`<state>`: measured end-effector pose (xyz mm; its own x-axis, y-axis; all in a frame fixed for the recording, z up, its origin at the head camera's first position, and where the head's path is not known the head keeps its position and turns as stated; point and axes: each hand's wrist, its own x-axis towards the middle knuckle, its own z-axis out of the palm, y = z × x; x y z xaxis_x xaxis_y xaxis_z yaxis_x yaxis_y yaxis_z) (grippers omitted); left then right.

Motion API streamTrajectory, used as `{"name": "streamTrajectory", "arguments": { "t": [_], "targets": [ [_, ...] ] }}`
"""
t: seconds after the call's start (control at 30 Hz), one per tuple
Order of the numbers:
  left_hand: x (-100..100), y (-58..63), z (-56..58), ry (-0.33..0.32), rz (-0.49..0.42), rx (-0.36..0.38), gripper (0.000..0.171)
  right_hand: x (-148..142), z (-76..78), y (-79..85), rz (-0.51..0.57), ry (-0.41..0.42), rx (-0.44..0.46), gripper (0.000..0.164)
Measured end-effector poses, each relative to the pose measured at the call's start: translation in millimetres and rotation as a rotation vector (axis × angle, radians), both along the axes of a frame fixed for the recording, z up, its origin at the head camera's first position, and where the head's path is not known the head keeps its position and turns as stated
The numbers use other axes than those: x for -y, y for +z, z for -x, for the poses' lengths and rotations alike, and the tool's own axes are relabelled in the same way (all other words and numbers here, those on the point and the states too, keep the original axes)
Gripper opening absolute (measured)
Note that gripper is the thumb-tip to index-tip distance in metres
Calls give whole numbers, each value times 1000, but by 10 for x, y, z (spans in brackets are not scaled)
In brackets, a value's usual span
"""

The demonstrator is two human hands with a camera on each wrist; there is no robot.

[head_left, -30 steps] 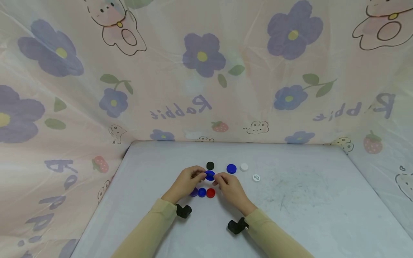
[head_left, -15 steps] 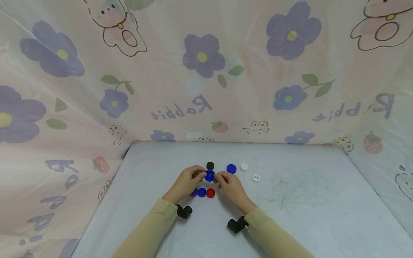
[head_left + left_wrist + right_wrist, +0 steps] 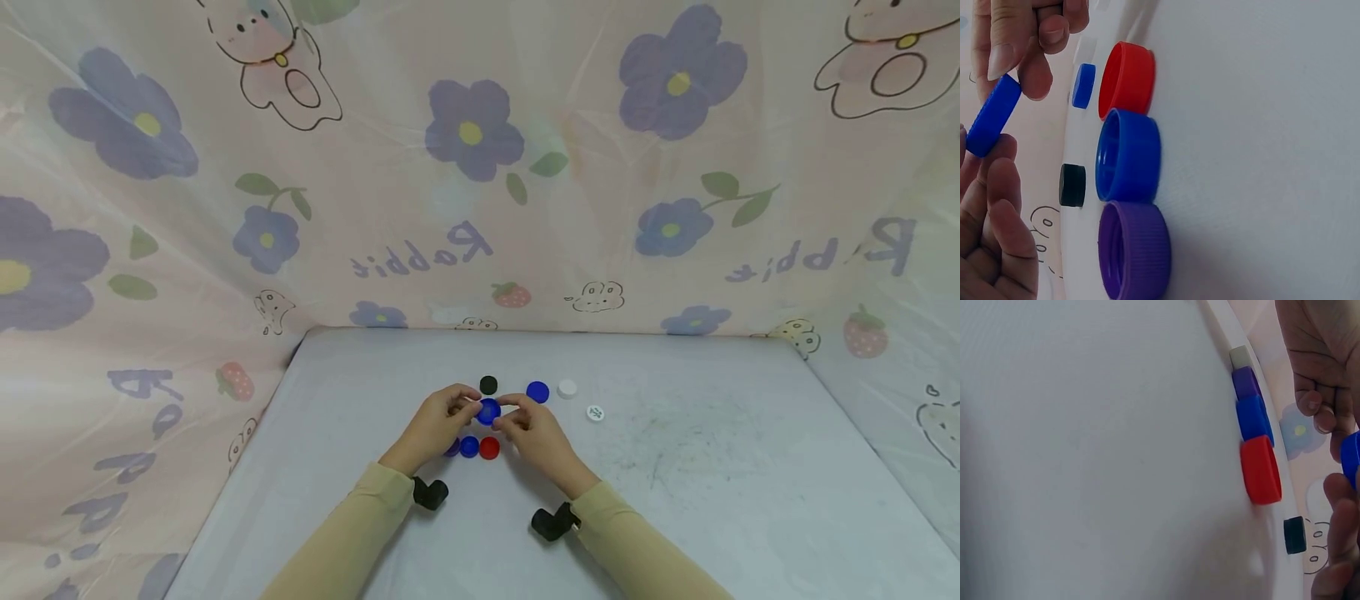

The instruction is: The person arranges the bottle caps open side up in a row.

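A blue bottle cap (image 3: 488, 412) is held up between both hands over the table, its hollow side facing the head camera. The left hand (image 3: 442, 422) pinches its left edge with thumb and fingers. The right hand (image 3: 536, 433) has thumb and index finger on the opposite edge, spread a little apart. In the left wrist view the raised cap (image 3: 994, 115) is tilted, fingers at both ends. Below the hands, a red cap (image 3: 490, 448), another blue cap (image 3: 469, 447) and a purple cap (image 3: 1135, 250) form a row, open side up. The left hand partly covers the purple one in the head view.
Behind the hands lie a black cap (image 3: 489, 385), a blue cap (image 3: 537, 392) and a white cap (image 3: 567, 389). A white printed cap (image 3: 596, 413) is further right. A pale cap (image 3: 1241, 357) ends the row. A flower-printed curtain (image 3: 480, 208) encloses the white table (image 3: 712, 517).
The held blue cap has turned from nearly edge-on to showing its round hollow face. The right thumb and index finger have spread wider. Caps on the table stay put.
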<state>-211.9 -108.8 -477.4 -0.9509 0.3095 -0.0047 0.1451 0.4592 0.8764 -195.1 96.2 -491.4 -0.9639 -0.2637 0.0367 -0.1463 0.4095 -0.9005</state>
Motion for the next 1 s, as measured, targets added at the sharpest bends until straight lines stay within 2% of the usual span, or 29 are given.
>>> {"name": "streamTrajectory", "arguments": {
  "t": [0.23,0.4,0.53,0.83,1.0],
  "targets": [
    [-37,36,-21,-18,17,2,25,-41,0,-4,-13,7,-32,37],
    [-103,76,-33,-69,61,-9,34,-112,-2,6,-43,-2,-62,36],
    [-168,90,-39,-107,120,-29,35,-180,-29,22,-58,-3,-54,34],
    [-295,47,-29,-146,255,-43,32,-334,-59,-48,-97,44,-38,35],
    [-338,2,-27,-204,336,-90,34,-399,-76,-100,-162,59,-14,35]
  ]
}}
